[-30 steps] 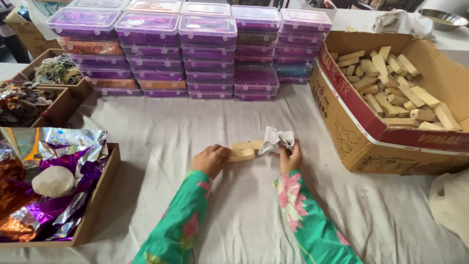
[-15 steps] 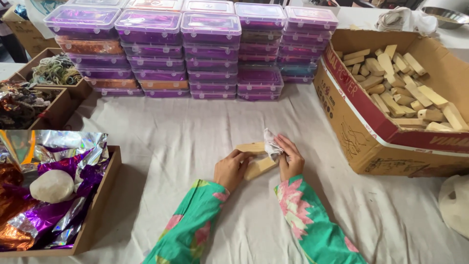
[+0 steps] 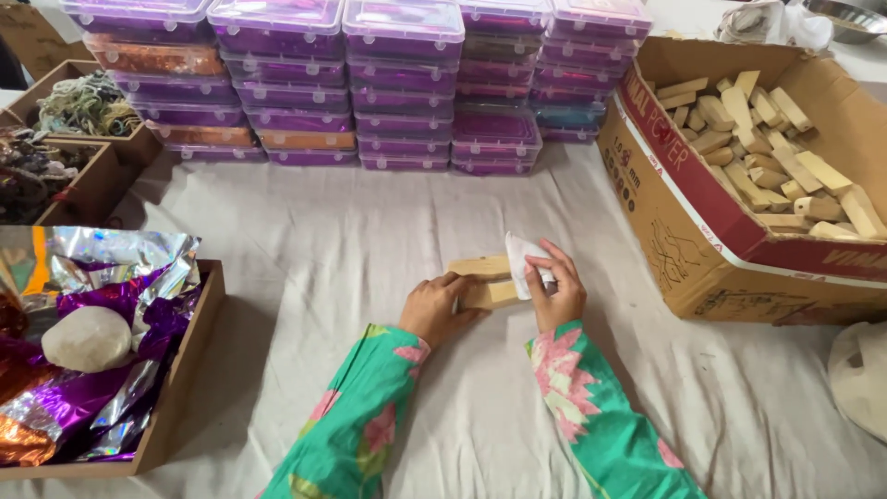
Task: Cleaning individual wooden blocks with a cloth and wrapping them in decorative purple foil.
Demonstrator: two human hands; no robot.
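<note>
Wooden blocks (image 3: 482, 282) lie mid-cloth, at nine o'clock of the box (image 3: 702, 222). Your left hand (image 3: 442, 308) clamps their near end; your right hand (image 3: 557, 288) pinches the paper (image 3: 519, 261) on them. They look light, stiff, smooth: grip the long sides.

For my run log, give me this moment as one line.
left hand: holds wooden blocks on white cloth | right hand: presses white paper on blocks | near: cardboard box of blocks
</note>
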